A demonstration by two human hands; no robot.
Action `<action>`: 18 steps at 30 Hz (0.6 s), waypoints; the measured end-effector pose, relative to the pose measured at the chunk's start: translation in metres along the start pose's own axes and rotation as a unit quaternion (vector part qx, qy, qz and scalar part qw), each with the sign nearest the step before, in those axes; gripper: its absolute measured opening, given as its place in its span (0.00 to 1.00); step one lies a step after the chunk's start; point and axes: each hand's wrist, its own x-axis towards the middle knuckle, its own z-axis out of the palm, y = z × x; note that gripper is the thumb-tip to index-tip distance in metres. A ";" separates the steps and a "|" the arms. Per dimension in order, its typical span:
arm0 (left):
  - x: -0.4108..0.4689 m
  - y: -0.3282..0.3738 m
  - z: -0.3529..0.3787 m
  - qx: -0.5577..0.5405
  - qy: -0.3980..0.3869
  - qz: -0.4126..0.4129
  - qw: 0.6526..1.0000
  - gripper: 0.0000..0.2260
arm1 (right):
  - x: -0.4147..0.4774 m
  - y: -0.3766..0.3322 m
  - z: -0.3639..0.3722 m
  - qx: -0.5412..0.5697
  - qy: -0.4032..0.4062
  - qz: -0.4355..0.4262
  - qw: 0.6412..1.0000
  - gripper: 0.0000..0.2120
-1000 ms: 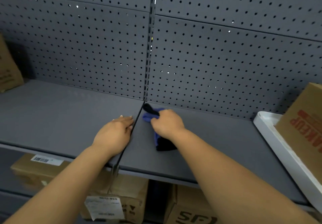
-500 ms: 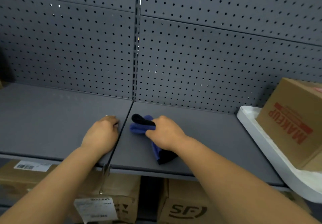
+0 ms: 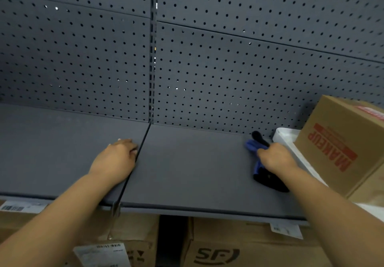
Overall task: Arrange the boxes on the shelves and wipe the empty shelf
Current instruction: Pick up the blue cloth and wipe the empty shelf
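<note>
A dark grey shelf [image 3: 193,169] runs across the view, split by a seam in the middle. My right hand [image 3: 276,158] presses a blue and black cloth [image 3: 262,173] flat on the right half of the shelf, close to a white tray. My left hand [image 3: 116,158] rests palm down on the left half, fingertips at the seam, holding nothing. A brown cardboard box [image 3: 342,146] printed MAKEUP in red sits in the white tray [image 3: 284,137] at the right.
A grey pegboard wall [image 3: 207,69] closes the back of the shelf. Below the shelf stand cardboard boxes: one marked SF [image 3: 239,248], one with a white label [image 3: 101,254].
My right hand has slid the cloth from the seam rightward across the shelf to the tray. My left hand has stayed at the seam. The view has shifted right.
</note>
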 end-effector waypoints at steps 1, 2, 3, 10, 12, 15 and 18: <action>0.002 -0.001 -0.001 -0.001 0.000 -0.002 1.000 0.16 | 0.008 0.004 0.000 -0.008 0.016 0.015 1.000 0.11; 0.003 -0.002 -0.001 -0.002 0.001 -0.003 1.000 0.17 | 0.015 0.006 0.001 -0.016 0.026 0.024 0.999 0.13; 0.004 -0.005 -0.002 -0.004 0.004 -0.005 1.000 0.17 | 0.023 0.004 0.003 -0.026 0.030 0.026 0.999 0.13; 0.003 -0.004 -0.002 -0.010 0.021 -0.005 1.000 0.17 | 0.057 -0.034 0.023 -0.040 -0.010 0.012 0.999 0.14; 0.003 -0.005 -0.002 -0.009 0.024 -0.005 1.000 0.16 | 0.061 -0.049 0.033 -0.035 -0.020 -0.013 0.999 0.13; 0.003 -0.007 0.000 -0.008 0.024 -0.005 1.000 0.17 | 0.063 -0.070 0.049 -0.031 -0.019 -0.045 0.998 0.12; 0.003 -0.007 0.001 -0.006 0.025 -0.005 1.000 0.17 | 0.058 -0.083 0.058 -0.035 -0.007 -0.071 0.997 0.09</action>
